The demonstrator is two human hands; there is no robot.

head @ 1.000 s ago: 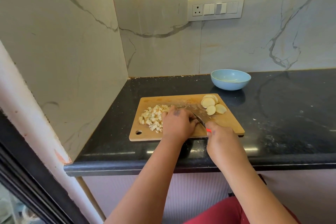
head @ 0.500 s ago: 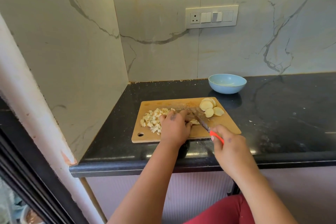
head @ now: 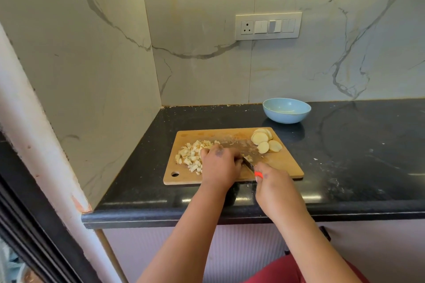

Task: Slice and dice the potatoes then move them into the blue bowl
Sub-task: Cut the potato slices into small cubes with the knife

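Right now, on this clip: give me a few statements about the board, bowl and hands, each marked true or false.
1. The diced potato lies on the cutting board's left part. True.
2. The blue bowl sits on the board. False: it stands on the counter behind it.
3. The right hand holds the knife. True.
4. All potato is diced. False: round slices remain.
5. The left hand rests on the board. True.

left hand (head: 219, 166) fingers curled, right hand (head: 273, 182) gripping
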